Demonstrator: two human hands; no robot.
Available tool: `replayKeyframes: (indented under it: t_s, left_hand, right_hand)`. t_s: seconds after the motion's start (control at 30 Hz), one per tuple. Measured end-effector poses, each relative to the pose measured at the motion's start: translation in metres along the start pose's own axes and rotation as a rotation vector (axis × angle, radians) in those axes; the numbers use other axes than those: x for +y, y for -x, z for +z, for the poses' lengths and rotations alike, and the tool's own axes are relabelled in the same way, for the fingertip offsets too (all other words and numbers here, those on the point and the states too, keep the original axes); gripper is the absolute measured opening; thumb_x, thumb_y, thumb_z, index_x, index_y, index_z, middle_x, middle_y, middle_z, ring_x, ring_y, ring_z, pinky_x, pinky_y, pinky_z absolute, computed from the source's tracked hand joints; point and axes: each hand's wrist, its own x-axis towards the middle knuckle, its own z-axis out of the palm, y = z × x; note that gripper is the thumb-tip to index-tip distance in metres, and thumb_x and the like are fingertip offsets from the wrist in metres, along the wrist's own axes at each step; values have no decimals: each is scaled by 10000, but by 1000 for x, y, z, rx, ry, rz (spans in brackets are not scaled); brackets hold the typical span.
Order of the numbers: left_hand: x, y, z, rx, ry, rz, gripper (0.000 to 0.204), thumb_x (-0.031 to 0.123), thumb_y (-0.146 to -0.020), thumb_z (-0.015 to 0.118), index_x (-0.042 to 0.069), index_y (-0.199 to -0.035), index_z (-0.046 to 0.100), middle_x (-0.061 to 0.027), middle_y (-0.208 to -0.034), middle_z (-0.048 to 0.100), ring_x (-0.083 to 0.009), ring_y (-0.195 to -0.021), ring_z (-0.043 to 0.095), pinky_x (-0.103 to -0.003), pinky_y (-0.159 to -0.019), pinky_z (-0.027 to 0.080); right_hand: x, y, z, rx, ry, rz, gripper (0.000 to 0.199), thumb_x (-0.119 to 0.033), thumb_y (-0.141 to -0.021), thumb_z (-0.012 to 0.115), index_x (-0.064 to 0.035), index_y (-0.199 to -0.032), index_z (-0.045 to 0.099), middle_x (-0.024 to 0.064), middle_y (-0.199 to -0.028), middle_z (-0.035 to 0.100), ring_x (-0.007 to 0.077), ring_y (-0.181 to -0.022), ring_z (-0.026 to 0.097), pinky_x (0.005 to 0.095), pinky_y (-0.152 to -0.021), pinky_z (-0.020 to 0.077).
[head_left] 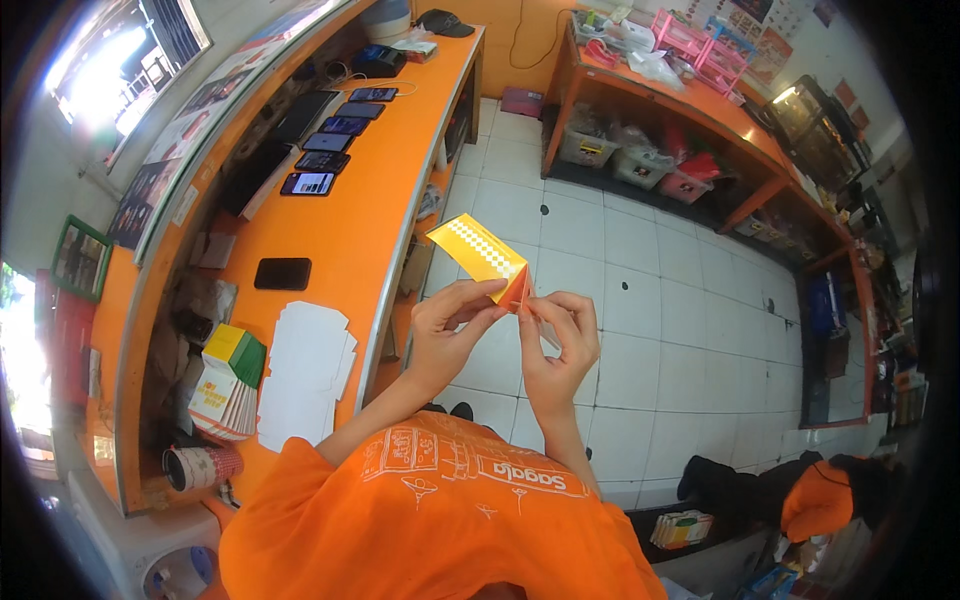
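Both hands hold a folded orange card [480,255] above the white tiled floor [660,300], just right of the orange surface [350,190] edge. Left hand [447,330] and right hand [562,340] fingers pinch its lower corner. Open floor spreads right of the card.

We see a bright, evenly lit room — daylight pours in through the window [110,70] at upper left, which is blown out to white. The orange worktop [370,150] carries a soft sheen. Shadows are faint on the tiled floor [650,300]. Straight edges bend toward the rim, and the corners fall to black — focus softens there.
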Motion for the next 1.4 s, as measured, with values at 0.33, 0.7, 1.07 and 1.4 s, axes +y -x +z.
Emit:
replayKeyframes:
  t_s: [0.33, 0.7, 1.07, 1.4]
  left_hand:
    - [3, -7, 1, -3, 64, -27, 299, -73, -836, 667, 8, -1123, 645, -93, -1025, 675, -181, -944, 693, -253, -805, 565]
    - [5, -11, -4, 152, 298, -42, 362, -32, -896, 619, 30, -1229, 491, -85, -1194, 589, -152, -1060, 614, -269, -871, 524]
    - [-27, -7, -26, 207, 92, -375, 518, 117, -886, 686, 120, -1339, 435, -101, -1292, 503, -228, -1225, 513, -391, -1014, 438]
    - [-47, -3, -20, -408, -946, 492, 518, 288, -761, 777, 186, -1229, 578, -4, -1257, 558, -232, -1263, 482, -549, -1121, 275]
  right_hand:
    - [0, 6, 7, 27, 133, -70, 279, 31, -719, 743, -70, -978, 721, 65, -905, 619, 217, -791, 610, 309, -674, 492]
    - [16, 42, 22, -247, -72, -38, 261, -99, -849, 685, -29, -1101, 689, 118, -1134, 605, 246, -991, 601, 307, -759, 502]
    - [43, 31, -5, 98, -941, 893, 322, -185, -950, 603, -31, -1221, 526, 81, -1099, 612, 199, -1000, 610, 348, -830, 522]
    - [46, 33, -18, -63, -489, 822, 317, -41, -891, 640, 51, -1178, 542, 121, -1008, 640, 188, -797, 669, 310, -699, 577]
